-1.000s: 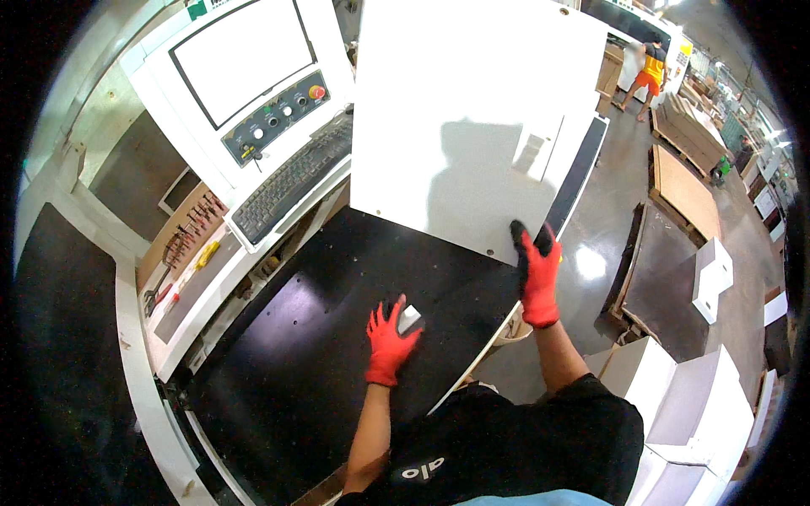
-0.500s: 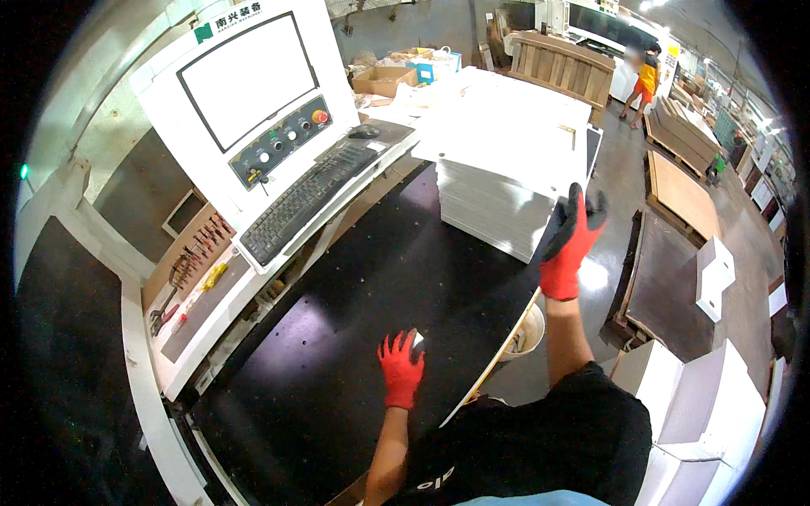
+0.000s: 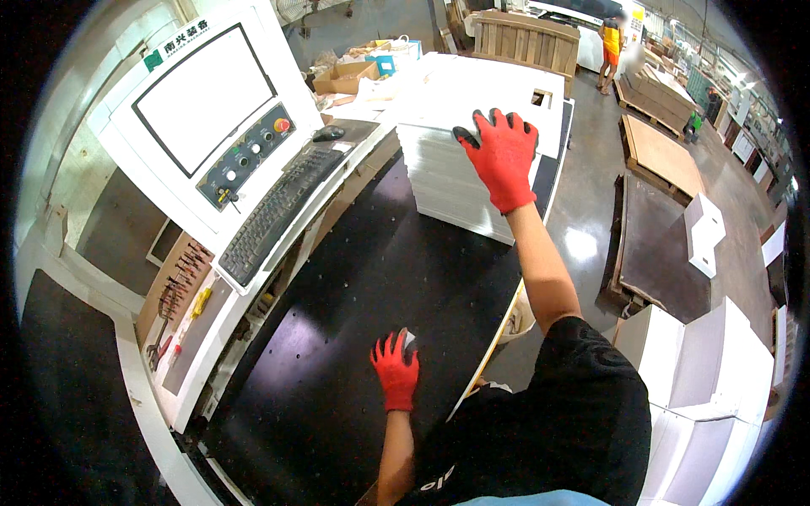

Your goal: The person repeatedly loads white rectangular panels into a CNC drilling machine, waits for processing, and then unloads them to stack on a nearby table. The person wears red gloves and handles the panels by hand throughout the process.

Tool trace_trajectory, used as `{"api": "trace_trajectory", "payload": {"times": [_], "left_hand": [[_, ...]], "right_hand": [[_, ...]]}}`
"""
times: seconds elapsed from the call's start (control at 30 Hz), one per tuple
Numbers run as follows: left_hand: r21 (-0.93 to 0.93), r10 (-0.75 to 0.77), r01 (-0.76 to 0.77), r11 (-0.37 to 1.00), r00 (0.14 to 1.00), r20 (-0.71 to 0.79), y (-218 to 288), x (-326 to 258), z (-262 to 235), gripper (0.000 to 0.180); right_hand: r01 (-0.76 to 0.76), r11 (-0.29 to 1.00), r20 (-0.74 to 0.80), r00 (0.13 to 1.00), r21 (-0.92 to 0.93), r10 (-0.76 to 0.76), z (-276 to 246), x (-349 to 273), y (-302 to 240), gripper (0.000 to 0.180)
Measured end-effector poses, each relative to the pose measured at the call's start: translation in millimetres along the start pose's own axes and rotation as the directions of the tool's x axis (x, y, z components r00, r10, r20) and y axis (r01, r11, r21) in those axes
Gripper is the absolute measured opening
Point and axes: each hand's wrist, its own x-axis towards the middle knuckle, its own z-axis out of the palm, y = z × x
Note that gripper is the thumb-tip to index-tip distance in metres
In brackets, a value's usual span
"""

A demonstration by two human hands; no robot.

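Observation:
My right hand [image 3: 503, 162], in a red glove with black fingertips, reaches over the near edge of a stack of white panels [image 3: 460, 185]. Its fingers are spread and bent a little, with nothing in them; whether they touch the top panel I cannot tell. Lower down, my left hand [image 3: 395, 371], gloved the same way, is over the black table top [image 3: 337, 295]. A small white piece [image 3: 410, 338] shows between its thumb and forefinger, while the other fingers stand apart. The top panel has a rectangular cutout [image 3: 541, 99] near its far right corner.
At left stands a white control console with a screen [image 3: 205, 97], a keyboard [image 3: 283, 215] and a mouse [image 3: 329, 133]. A tool rack [image 3: 181, 278] is below it. Cardboard boxes [image 3: 346, 78] lie behind. Pallets [image 3: 662, 244] and white panels [image 3: 692, 354] occupy the right; a person [image 3: 611, 46] stands far back.
My right hand has moved left and forward, from beside the stack to over its top. My left hand stays over the table with the small white piece. The whole view has shifted.

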Motion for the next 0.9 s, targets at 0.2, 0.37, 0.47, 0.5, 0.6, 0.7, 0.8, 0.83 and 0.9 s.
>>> {"api": "trace_trajectory", "payload": {"times": [0.2, 0.37, 0.47, 0.5, 0.6, 0.7, 0.8, 0.83, 0.9], "left_hand": [[-0.083, 0.056, -0.061, 0.995, 0.996, -0.065, 1, 5, -4, 0.067], [-0.32, -0.013, -0.027, 0.947, 0.993, -0.12, 2, 3, -14, 0.078], [-0.379, -0.051, 0.015, 0.925, 0.995, -0.085, 3, 2, -9, 0.088], [-0.374, -0.051, 0.02, 0.927, 0.996, -0.071, 4, 0, -8, 0.09], [-0.301, 0.07, -0.087, 0.95, 0.995, -0.065, 9, -5, -11, 0.091], [-0.211, 0.299, -0.295, 0.932, 0.954, -0.014, 0, -12, -7, 0.095], [-0.178, 0.386, -0.372, 0.911, 0.921, 0.055, 10, -9, -10, 0.098], [-0.138, 0.371, -0.359, 0.923, 0.926, 0.074, 13, -9, -11, 0.097], [-0.187, 0.278, -0.267, 0.946, 0.96, 0.038, 11, -8, -3, 0.097]], "right_hand": [[-0.011, 1.0, -0.096, 0.995, -0.026, 0.008, 34, 21, 14, 0.047], [0.182, 0.982, -0.247, 0.955, 0.049, -0.165, 29, -24, -6, 0.058], [0.092, 0.875, 0.105, 0.981, 0.476, -0.161, 42, -122, -26, 0.063], [-0.078, 0.786, 0.352, 0.918, 0.613, -0.183, 48, -168, -30, 0.068], [-0.584, 0.435, 0.718, 0.641, 0.686, -0.271, 37, -298, -55, 0.091], [-0.717, 0.342, 0.792, 0.513, 0.608, -0.331, 28, -360, -72, 0.071], [-0.591, 0.377, 0.658, 0.75, 0.713, -0.07, 43, -356, -44, 0.054], [-0.597, 0.436, 0.604, 0.784, 0.673, 0.142, 54, -348, -26, 0.05], [-0.498, 0.398, 0.274, 0.823, 0.771, 0.498, 51, -305, 20, 0.04]]}}
